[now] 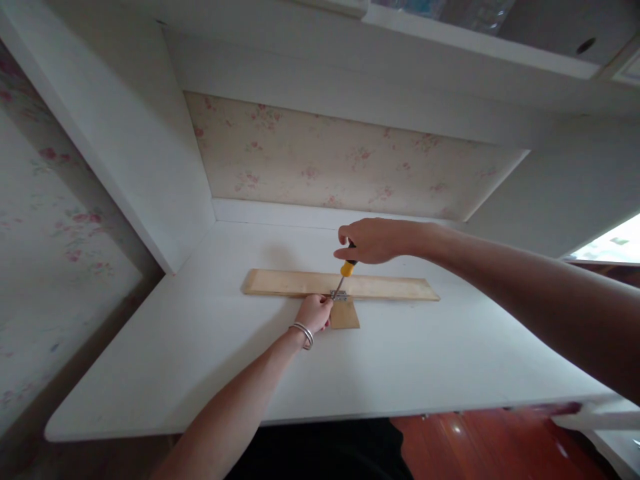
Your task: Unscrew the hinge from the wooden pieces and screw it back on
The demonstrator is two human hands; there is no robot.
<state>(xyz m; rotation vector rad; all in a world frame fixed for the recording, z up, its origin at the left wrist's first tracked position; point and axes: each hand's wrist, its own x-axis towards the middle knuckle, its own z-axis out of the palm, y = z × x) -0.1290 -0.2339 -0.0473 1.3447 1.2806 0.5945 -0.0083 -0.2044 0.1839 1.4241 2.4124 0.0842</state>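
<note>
Wooden small block [345, 314] lies just right of the left hand [314, 312], which presses closed beside what looks like a metal hinge [341, 295]. Above it, the right hand [373, 241] grips the screwdriver [346, 272], tip on the hinge; tilted so, it could slip toward the left fingers. Beyond lies the long plank [390, 287] on the white surface [200, 360], alcove wall behind

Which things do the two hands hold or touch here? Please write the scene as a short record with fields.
right hand: grips the screwdriver by its yellow and black handle, tip down at the metal hinge
left hand: rests beside the hinge, fingers at the small wooden piece
long wooden board: lies flat, the small piece against its near edge
surface: white desk
left wrist: metal bangles
</note>
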